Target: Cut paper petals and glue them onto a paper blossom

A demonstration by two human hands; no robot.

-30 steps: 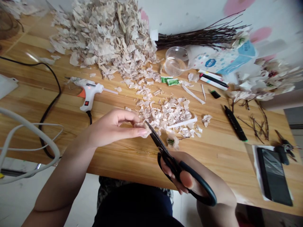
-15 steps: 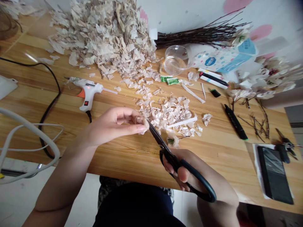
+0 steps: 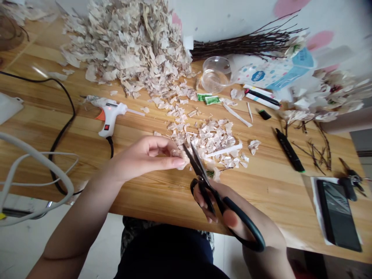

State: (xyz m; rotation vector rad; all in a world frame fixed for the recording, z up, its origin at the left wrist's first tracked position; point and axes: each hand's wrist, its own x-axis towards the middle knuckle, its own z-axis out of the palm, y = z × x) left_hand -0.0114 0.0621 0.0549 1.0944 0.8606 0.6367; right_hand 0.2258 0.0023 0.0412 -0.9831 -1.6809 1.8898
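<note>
My left hand (image 3: pixel 145 157) pinches a small pale paper piece (image 3: pixel 180 158) between thumb and fingers, just above the wooden table (image 3: pixel 162 193). My right hand (image 3: pixel 232 221) grips black-handled scissors (image 3: pixel 215 197). Their blades are spread apart, and the tips sit right beside the pinched piece. Behind the blades lies a scatter of small cut paper petals (image 3: pixel 209 139). A small paper flower (image 3: pixel 213 173) lies just beyond my right hand.
A big heap of pale paper scraps (image 3: pixel 128 42) fills the back. A white glue gun (image 3: pixel 109 112) with a black cord lies left. Dark twigs (image 3: pixel 247 42), a clear cup (image 3: pixel 215 73), pens (image 3: pixel 289 151), a phone (image 3: pixel 337 213) and keys (image 3: pixel 350 180) lie right.
The scissor blades have opened from shut. My left hand shifted slightly toward me and rightward with the paper piece; the scissors moved a little left.
</note>
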